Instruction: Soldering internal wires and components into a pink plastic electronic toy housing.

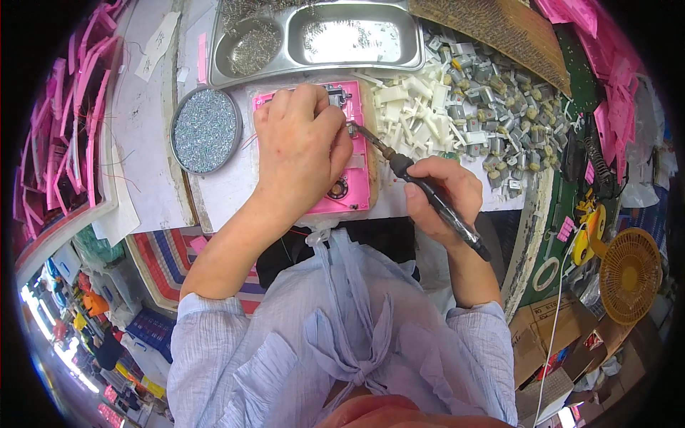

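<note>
Black soldering iron [432, 190] points diagonally forward-left, apparently touching pink casing [362, 178].

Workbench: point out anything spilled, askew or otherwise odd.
Nothing looks clearly damaged or spilled. The untidiest spot is right of the pink plastic casing: white plastic parts and small grey motors lie jumbled in a loose heap with no tray visible around them, whereas the small metal pieces sit in a round dish.

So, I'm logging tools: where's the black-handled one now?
In the head view, the black-handled tool is right of centre in the right hand, its tip over the pink casing beside the left hand.
</note>
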Demonstrator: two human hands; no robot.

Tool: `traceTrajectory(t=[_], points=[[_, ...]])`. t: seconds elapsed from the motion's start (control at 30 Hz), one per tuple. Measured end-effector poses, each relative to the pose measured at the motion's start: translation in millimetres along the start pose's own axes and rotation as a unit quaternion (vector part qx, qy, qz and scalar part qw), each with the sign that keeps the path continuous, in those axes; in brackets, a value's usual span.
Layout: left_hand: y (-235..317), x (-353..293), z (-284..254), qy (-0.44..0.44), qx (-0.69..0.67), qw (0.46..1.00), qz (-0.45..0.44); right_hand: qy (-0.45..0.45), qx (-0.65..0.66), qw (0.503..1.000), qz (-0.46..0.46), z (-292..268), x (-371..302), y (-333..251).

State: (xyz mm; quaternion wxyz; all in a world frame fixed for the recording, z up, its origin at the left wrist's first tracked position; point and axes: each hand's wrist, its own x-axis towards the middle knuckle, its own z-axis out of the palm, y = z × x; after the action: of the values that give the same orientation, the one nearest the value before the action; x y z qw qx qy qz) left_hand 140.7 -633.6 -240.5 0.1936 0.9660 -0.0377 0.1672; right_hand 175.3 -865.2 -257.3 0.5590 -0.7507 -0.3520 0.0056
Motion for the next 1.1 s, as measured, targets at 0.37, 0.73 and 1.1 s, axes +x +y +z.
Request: traceTrajectory(t=[0.37,0.73,1.1], points=[[1,-1,-3,-0.02,0.015,1.0,-0.007,0.031,0.002,0.999,-0.035,1,6,1],[2,-1,-5,-0.024,0.021,0.999,-0.007,0.008,-0.013,0.998,-0.06,-1,11,-4],[4,0,-3,-0.01,0.029,1.0,0.001,0.029,-0.018,0.997,-0.067,3,7,-3]])
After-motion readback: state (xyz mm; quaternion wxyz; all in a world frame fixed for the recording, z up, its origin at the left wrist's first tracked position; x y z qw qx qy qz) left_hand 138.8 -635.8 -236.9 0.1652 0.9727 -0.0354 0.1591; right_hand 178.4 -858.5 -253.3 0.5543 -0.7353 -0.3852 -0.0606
